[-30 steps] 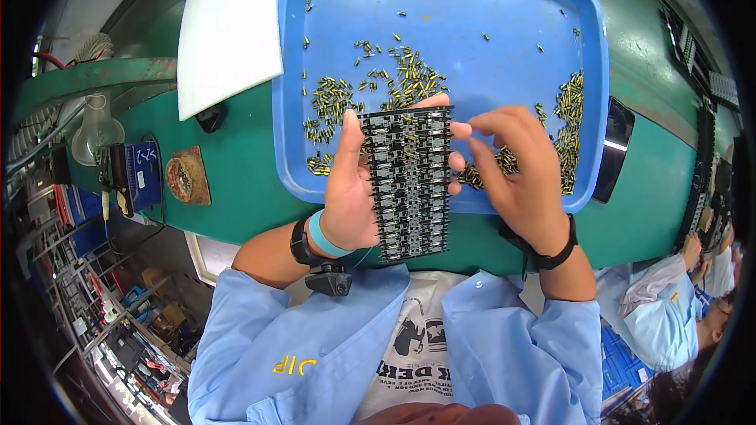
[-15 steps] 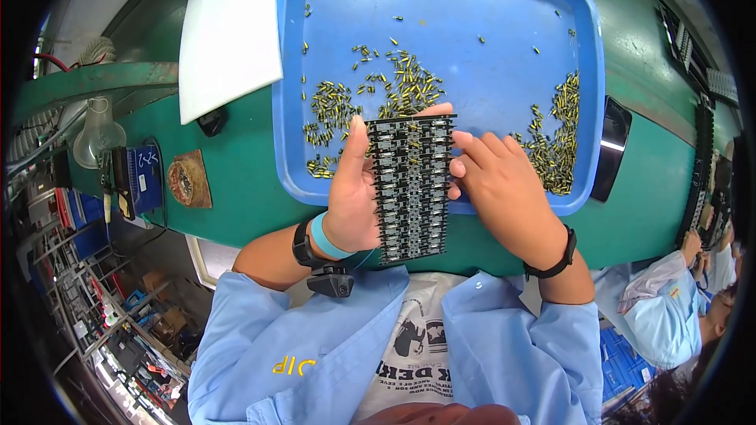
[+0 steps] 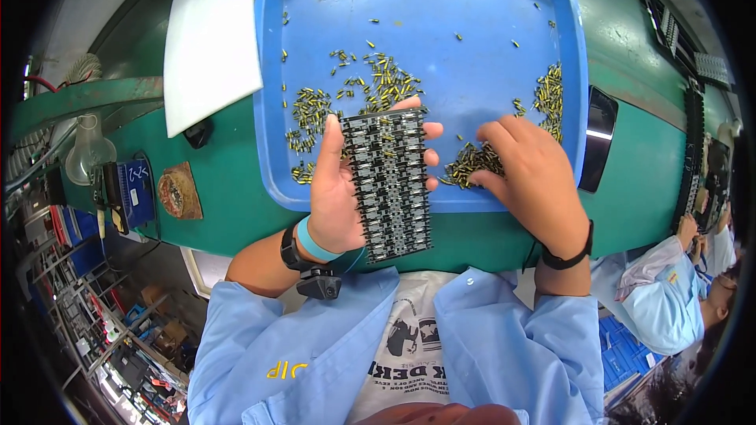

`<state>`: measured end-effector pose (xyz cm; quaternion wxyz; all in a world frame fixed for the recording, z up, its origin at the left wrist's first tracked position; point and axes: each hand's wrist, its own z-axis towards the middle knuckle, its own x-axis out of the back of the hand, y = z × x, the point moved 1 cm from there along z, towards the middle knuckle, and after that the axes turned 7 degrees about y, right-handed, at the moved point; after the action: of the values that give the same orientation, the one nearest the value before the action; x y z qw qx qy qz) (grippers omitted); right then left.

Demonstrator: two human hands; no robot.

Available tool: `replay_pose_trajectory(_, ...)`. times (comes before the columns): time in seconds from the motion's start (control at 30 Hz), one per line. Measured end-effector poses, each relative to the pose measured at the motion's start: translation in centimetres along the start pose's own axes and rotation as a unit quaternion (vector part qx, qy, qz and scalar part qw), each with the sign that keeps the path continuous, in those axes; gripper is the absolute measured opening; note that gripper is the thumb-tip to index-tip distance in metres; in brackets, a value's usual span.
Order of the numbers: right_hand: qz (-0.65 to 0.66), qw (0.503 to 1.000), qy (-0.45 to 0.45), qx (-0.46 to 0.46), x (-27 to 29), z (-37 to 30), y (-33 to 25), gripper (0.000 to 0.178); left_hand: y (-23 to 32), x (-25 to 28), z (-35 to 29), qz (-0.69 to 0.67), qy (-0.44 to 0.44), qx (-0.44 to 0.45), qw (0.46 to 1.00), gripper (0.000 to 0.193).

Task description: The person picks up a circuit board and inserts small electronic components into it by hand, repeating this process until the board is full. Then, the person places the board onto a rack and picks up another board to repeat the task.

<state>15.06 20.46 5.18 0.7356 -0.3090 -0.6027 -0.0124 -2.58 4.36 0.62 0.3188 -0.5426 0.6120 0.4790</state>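
My left hand (image 3: 337,201) holds a black circuit board panel (image 3: 390,185) tilted above the near side of a blue tray (image 3: 266,122), thumb along its left edge and fingertips showing past its right edge. Rows of small silver and dark parts cover the panel, with a few yellowish pieces near its upper middle. My right hand (image 3: 535,177) is bent over a heap of small capacitors (image 3: 472,164) in the tray's near right part. Its thumb and forefinger stand apart with capacitors showing between them; the other fingertips are hidden.
More yellow-and-black capacitors (image 3: 390,83) lie scattered in the tray. A white foam sheet (image 3: 213,43) overlaps its left rim. On the green table (image 3: 228,220) are a round tin (image 3: 179,193) at left and a dark phone (image 3: 600,138) at right. A co-worker (image 3: 661,291) sits far right.
My right hand has left the panel's right edge and moved down to the capacitors in the tray. My left hand still holds the panel. The whole view has shifted slightly.
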Motion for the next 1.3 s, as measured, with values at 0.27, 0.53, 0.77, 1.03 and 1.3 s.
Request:
replay_pose_trajectory(0.27, 0.078, 0.997, 0.014, 0.023, -1.0, 0.1, 1.3, 0.018, -0.1, 0.1, 0.3, -0.009, 0.005, 0.008, 1.000, 0.088)
replay_pose_trajectory(0.53, 0.360, 0.911, -0.002, -0.202, -1.4, 1.3, 0.1, 0.018, -0.1, -0.1, 0.1, -0.004, 0.021, 0.011, 1.000, 0.087)
replay_pose_trajectory(0.77, 0.469, 0.875, 0.070, -0.098, -2.9, 0.8, 0.8, 0.019, 0.1, -0.3, 0.1, 0.019, 0.043, 0.011, 0.999, 0.085)
replay_pose_trajectory(1.03, 0.676, 0.699, 0.011, -0.233, -3.2, 1.0, -0.8, 0.012, 0.2, -0.5, 0.0, 0.024, 0.061, 0.010, 0.998, 0.084)
replay_pose_trajectory(1.3, 0.588, 0.792, 0.064, -0.149, -4.2, 0.9, -0.7, 0.009, 0.2, -0.6, -0.1, 0.045, 0.068, 0.015, 0.997, 0.084)
